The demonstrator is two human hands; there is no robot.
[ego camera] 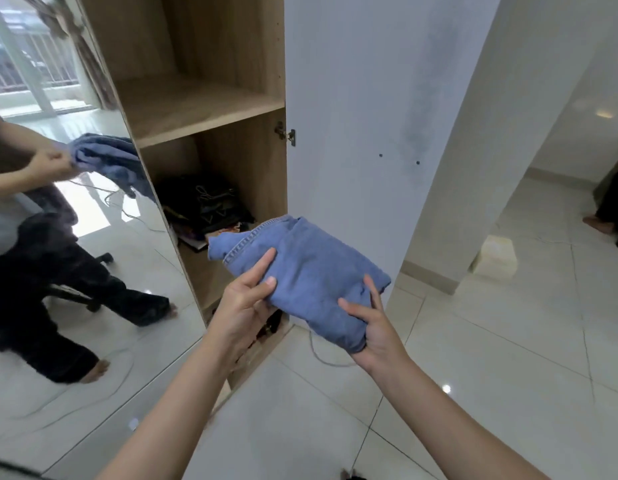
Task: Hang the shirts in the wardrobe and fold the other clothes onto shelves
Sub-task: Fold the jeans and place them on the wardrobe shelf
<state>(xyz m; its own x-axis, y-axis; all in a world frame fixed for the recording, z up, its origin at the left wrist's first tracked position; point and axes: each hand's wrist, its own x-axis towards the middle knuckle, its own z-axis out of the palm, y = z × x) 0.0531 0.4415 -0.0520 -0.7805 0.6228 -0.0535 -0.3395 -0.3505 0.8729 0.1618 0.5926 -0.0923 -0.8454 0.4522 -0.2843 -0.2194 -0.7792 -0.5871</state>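
Open wardrobe upper left; folded jeans centre, long axis toward lower shelf, left hand nearer, both hands' grip pinching the jeans, right hand at near end.

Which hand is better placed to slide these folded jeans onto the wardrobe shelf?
Probably the left hand: it grips the folded jeans on the side nearest the open shelf. The right hand holds the far edge, by the door.

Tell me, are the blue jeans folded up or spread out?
Folded. The blue jeans are a compact bundle with stacked layers, held between the left hand and right hand.
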